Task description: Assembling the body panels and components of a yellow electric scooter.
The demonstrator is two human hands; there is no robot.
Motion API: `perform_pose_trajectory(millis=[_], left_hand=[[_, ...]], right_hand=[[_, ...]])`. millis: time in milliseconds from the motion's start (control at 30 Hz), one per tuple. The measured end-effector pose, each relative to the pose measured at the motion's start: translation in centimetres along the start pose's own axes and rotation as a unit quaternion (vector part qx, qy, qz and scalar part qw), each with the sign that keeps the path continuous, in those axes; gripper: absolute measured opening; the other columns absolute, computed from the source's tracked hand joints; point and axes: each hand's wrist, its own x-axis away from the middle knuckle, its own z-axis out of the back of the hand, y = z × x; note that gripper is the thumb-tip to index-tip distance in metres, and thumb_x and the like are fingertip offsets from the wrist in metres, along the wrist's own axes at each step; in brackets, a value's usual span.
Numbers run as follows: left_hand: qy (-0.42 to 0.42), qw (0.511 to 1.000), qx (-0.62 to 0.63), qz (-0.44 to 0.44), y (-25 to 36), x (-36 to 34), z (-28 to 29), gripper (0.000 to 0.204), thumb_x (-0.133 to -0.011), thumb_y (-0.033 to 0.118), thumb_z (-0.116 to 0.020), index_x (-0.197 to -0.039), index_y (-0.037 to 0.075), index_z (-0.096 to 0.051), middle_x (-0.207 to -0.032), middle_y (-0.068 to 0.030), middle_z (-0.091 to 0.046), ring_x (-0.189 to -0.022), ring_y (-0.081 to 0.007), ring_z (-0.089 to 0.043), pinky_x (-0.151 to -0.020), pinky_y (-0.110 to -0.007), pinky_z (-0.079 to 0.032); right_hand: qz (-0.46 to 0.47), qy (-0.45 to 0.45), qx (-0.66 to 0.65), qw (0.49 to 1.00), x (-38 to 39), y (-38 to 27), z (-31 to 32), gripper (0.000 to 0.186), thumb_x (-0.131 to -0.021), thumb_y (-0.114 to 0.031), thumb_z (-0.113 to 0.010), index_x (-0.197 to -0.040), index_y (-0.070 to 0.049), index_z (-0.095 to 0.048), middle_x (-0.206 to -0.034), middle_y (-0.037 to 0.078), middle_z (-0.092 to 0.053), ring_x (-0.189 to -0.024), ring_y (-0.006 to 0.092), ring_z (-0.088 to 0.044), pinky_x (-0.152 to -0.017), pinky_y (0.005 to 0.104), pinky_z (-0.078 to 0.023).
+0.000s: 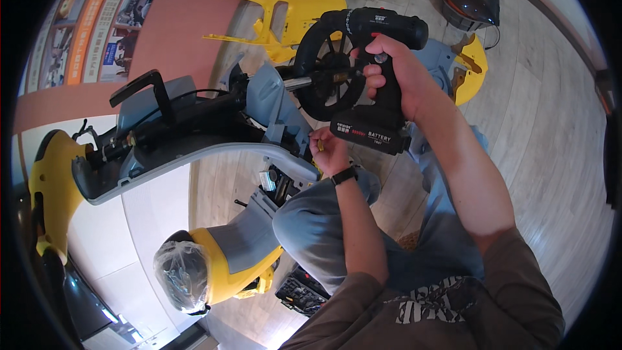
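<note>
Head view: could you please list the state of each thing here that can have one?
Cordless drill: gripped in the right hand, bit pointing left at the scooter.
Left hand: pinching a small yellow part.
Scooter: lying on its side, panels off.
Yellow panel: detached, on the floor.
Scooter seat: wrapped in clear plastic.

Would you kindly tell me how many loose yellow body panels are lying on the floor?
2: a large yellow panel beyond the scooter's wheel, and a small yellow panel right of the cordless drill. Others may be hidden.
</note>
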Motion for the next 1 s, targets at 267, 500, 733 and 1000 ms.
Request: perform_pose_trajectory(millis=[267,500,733,1000], left_hand=[[-0.057,0.968,-0.222,0.102,-5.1,5.6,0.4,0.01,-0.09,0.018,-0.055,-0.092,0.01,-0.061,-0.085,-0.0039,-0.063,-0.082,-0.0175,-0.058,-0.077,-0.034,-0.046],[-0.083,0.87,-0.47,0.124,-6.9,26.9,-4.9,0.014,-0.089,0.008,-0.057,-0.102,0.002,-0.053,-0.078,-0.005,-0.055,-0.069,-0.014,-0.056,-0.064,-0.03,-0.045],[0.134,0.762,-0.473,-0.421,14.5,39.4,-2.0,0.006,-0.089,0.008,-0.054,-0.084,0.005,-0.055,-0.064,0.0017,-0.044,-0.056,-0.0093,-0.041,-0.053,-0.024,-0.035],[0.522,0.73,-0.106,-0.429,36.5,44.6,28.6,0.025,-0.085,0.022,-0.062,-0.067,0.017,-0.044,-0.055,0.0059,-0.028,-0.041,-0.0102,-0.026,-0.04,-0.025,-0.023]], right_hand=[[0.023,-0.048,0.085,0.995,-2.3,1.1,-1.1,0.022,-0.082,-0.024,-0.061,-0.093,-0.005,-0.061,-0.061,-0.006,-0.038,-0.048,0.0035,-0.036,-0.051,0.0214,-0.037],[0.006,-0.055,0.12,0.991,-2.3,-1.0,2.0,0.032,-0.089,-0.021,-0.059,-0.112,0.001,-0.058,-0.062,-0.006,-0.036,-0.05,0.0033,-0.034,-0.053,0.02,-0.033],[-0.014,-0.128,0.186,0.974,-4.9,-4.1,5.1,0.036,-0.091,-0.017,-0.057,-0.12,0.004,-0.053,-0.064,-0.005,-0.035,-0.051,0.0037,-0.033,-0.054,0.0191,-0.03],[-0.018,-0.183,0.251,0.95,-7.5,-9.9,12.0,0.043,-0.094,-0.018,-0.055,-0.13,0.003,-0.047,-0.064,-0.006,-0.034,-0.055,0.003,-0.034,-0.058,0.0195,-0.032]])
